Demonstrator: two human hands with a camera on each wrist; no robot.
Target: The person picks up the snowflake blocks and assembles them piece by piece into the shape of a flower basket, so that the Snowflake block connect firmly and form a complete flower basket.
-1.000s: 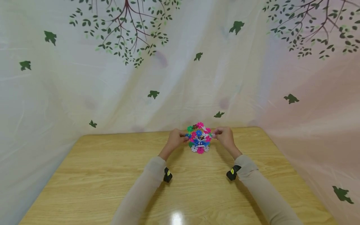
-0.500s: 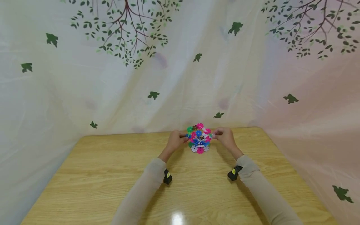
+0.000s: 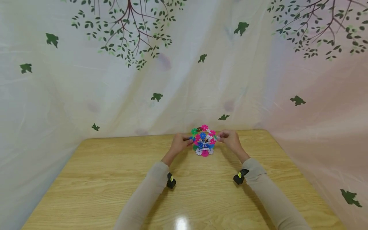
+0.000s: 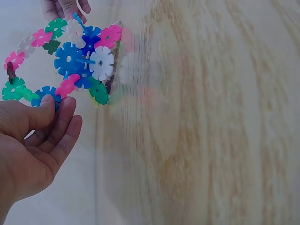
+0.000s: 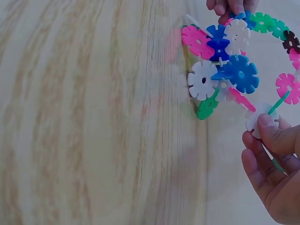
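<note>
A basket-like build of interlocking flower discs [image 3: 203,145], in pink, blue, white, green and brown, stands near the table's far edge, with an arched handle of linked discs on top. My left hand [image 3: 179,142] pinches a blue disc [image 4: 46,96] at the handle's left end between thumb and fingers. On the other side my right hand [image 3: 230,139] pinches a white disc [image 5: 255,117], which has a green disc [image 5: 280,103] slotted into it. In the left wrist view the build's base sits at the wood surface, where its colours reflect.
The wooden table [image 3: 115,179] stretches toward me. Behind it hangs a pale curtain [image 3: 184,80] printed with branches and green birds. Each wrist wears a black camera, the left camera [image 3: 171,181] and the right camera [image 3: 239,177].
Both hands keep their pinch on the build and hardly move. The right wrist has shifted very slightly to the right; the head view wobbles a little.
</note>
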